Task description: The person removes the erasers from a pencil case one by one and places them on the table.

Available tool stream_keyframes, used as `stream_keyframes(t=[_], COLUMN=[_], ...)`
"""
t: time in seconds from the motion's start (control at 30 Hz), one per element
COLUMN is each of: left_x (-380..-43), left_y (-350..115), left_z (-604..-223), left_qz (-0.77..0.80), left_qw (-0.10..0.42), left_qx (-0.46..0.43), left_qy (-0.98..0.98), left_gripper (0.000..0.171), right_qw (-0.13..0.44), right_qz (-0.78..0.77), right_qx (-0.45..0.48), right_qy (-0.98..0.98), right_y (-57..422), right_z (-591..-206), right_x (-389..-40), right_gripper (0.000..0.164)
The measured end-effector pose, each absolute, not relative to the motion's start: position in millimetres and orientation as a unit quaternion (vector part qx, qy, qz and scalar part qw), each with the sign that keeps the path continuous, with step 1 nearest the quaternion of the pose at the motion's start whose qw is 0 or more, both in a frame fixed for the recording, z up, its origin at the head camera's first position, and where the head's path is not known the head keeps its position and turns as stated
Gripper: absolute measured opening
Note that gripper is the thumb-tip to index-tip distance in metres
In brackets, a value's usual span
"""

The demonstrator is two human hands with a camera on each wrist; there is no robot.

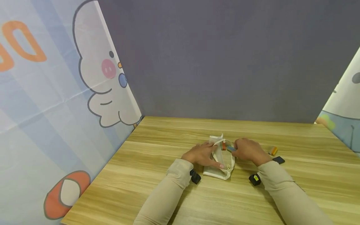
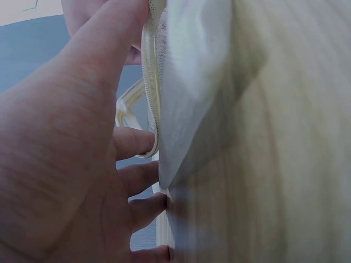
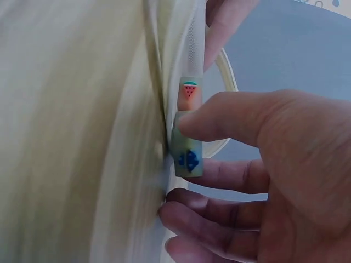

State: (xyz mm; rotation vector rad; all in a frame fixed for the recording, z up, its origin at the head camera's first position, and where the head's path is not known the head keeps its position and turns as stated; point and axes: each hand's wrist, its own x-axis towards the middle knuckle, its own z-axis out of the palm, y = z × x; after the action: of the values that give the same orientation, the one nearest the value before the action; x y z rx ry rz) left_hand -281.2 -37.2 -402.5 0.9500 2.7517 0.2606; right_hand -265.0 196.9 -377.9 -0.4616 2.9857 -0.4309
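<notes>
A white mesh zippered pouch (image 1: 215,172) lies on the table with its mouth spread. My left hand (image 1: 201,153) rests over its left side, fingers spread; thumb and index finger touch the zipper edge (image 2: 149,82) in the left wrist view. My right hand (image 1: 247,150) pinches a small pale green block with a blue pattern (image 3: 187,159) between thumb and fingers, at the pouch's mouth. Just beyond that block is a small block with a watermelon print (image 3: 190,94), seen against the mesh. An orange-red piece (image 1: 223,146) shows at the pouch's upper edge in the head view.
Right of the right hand lie a small orange item (image 1: 273,151) and a flat black piece (image 1: 278,160), partly behind the sleeve. Black wrist cameras sit under both wrists. A grey panel (image 1: 225,62) stands behind the wooden table (image 1: 157,140), a printed cloth (image 1: 56,109) at left.
</notes>
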Motion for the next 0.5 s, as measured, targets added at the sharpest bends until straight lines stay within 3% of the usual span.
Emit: stream_keyframes(t=[0.5], left_x=[-281.2], left_y=[-37.4], left_z=[-401.6], left_qz=[0.082], left_qw=[0.108], left_qx=[0.321], left_qy=[0.937], left_gripper=[0.105], right_qw=[0.023], right_qz=[-0.164], right_qx=[-0.141], right_qy=[0.976], right_y=[201.6], right_z=[-376.5], right_x=[-258.3], right_gripper=[0.024])
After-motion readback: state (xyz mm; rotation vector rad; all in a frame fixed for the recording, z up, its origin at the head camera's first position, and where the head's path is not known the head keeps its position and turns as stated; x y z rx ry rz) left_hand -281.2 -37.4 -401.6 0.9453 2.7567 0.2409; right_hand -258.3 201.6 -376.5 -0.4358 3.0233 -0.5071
